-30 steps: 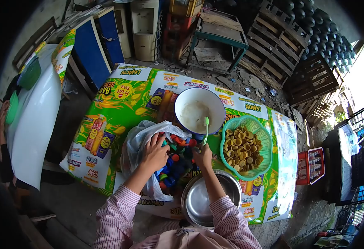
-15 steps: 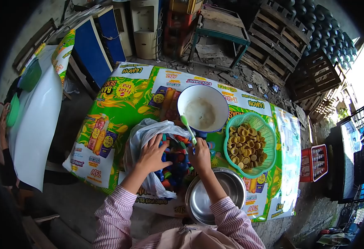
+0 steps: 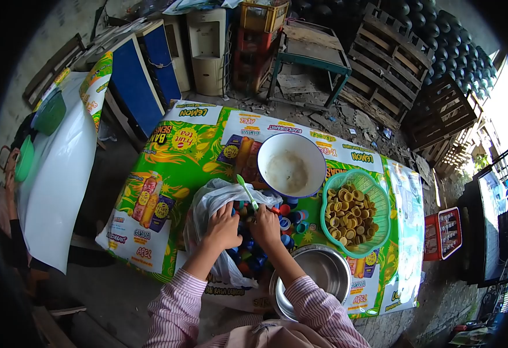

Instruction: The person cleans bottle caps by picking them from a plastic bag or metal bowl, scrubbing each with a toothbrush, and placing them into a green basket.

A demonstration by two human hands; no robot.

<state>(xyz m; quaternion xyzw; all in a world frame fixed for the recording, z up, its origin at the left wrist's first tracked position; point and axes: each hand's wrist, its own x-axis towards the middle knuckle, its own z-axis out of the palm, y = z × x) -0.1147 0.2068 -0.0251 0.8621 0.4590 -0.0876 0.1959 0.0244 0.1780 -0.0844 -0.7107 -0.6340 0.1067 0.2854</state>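
My right hand is closed around a green-and-white toothbrush, its green end pointing up and away. Below both hands lies a pile of bottle caps, mostly blue with some red and green, spilling from a white plastic bag. Over the bag's opening rests my left hand, its fingers stretched forward onto the caps and the thumb apart. I cannot see anything held in it. Just beyond the hands stands a white enamel bowl with cloudy liquid inside. A red cap lies beside my right hand.
On the right, a green plastic basket holds many yellowish caps. A steel bowl sits near my right forearm. The table wears a printed fruit-tea cover. At far left, another person's hand touches a green container.
My view has shifted, so the table sits slightly lower and further right. The spread fingers of my left hand have drawn closer together over the caps. The toothbrush tilts further left.
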